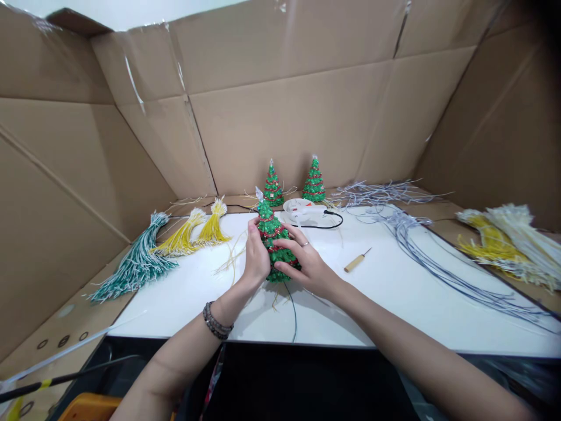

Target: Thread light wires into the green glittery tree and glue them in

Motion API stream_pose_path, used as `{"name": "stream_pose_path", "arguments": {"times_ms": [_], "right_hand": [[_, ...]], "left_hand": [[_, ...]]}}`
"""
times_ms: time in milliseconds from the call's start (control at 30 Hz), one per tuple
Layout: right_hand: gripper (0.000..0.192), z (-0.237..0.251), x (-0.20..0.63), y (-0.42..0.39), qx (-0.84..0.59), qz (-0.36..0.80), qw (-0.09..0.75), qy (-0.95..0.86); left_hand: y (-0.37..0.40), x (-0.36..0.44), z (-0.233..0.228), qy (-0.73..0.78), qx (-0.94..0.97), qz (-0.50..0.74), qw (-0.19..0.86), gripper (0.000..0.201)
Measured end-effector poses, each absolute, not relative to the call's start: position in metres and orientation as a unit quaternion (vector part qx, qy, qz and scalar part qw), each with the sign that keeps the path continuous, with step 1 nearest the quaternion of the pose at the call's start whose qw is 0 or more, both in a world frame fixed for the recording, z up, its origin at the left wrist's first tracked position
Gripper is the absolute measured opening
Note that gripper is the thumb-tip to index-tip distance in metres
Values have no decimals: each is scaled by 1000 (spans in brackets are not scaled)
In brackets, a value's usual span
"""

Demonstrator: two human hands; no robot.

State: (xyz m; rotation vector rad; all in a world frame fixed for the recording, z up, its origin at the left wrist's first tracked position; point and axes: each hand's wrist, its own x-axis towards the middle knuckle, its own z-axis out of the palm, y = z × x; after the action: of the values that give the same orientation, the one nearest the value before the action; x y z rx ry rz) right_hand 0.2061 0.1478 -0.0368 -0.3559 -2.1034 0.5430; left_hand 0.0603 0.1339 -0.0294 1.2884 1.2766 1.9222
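Between my two hands stands a small green beaded Christmas tree [272, 229], ringed with red garlands and topped with a clear ornament. My left hand [256, 252] wraps its left side, thumb up along the edge. My right hand [309, 260], with a ring on one finger, lays its bent fingers across the front and right side. A thin dark cord [293, 310] runs from under the tree toward the table's front edge. Two similar trees, one on the left [273, 186] and one on the right [314, 182], stand behind against the cardboard.
An awl [357, 261] lies right of my hands. Behind it, a white hot glue gun [307, 211] with black cord rests on a dish. Green wires [135, 263] and yellow wires [213, 225] lie left; grey wires [438, 263] and more yellow bundles [495, 245] lie right. Cardboard walls [298, 99] enclose the white table [175, 310].
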Motion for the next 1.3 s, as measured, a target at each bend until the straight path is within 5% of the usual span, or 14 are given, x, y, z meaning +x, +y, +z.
{"name": "stream_pose_path", "arguments": {"times_ms": [167, 333, 400, 500, 633, 933, 1300], "right_hand": [[35, -36, 205, 154, -193, 309, 474, -802], [35, -23, 210, 166, -209, 568, 523, -600], [36, -13, 217, 171, -208, 624, 552, -513], [32, 6, 234, 179, -178, 652, 594, -436], [25, 28, 259, 197, -147, 657, 624, -397], [30, 9, 281, 226, -132, 685, 621, -358], [23, 3, 279, 208, -134, 711, 617, -310]], "left_hand": [[136, 52, -12, 458, 428, 663, 409, 69], [142, 25, 11, 452, 471, 544, 528, 75], [149, 9, 14, 448, 527, 545, 473, 60], [162, -18, 14, 531, 607, 537, 248, 43], [180, -53, 5, 661, 669, 341, 8, 26], [197, -42, -33, 531, 792, 265, 144, 6], [188, -47, -18, 556, 673, 477, 100, 11]]}}
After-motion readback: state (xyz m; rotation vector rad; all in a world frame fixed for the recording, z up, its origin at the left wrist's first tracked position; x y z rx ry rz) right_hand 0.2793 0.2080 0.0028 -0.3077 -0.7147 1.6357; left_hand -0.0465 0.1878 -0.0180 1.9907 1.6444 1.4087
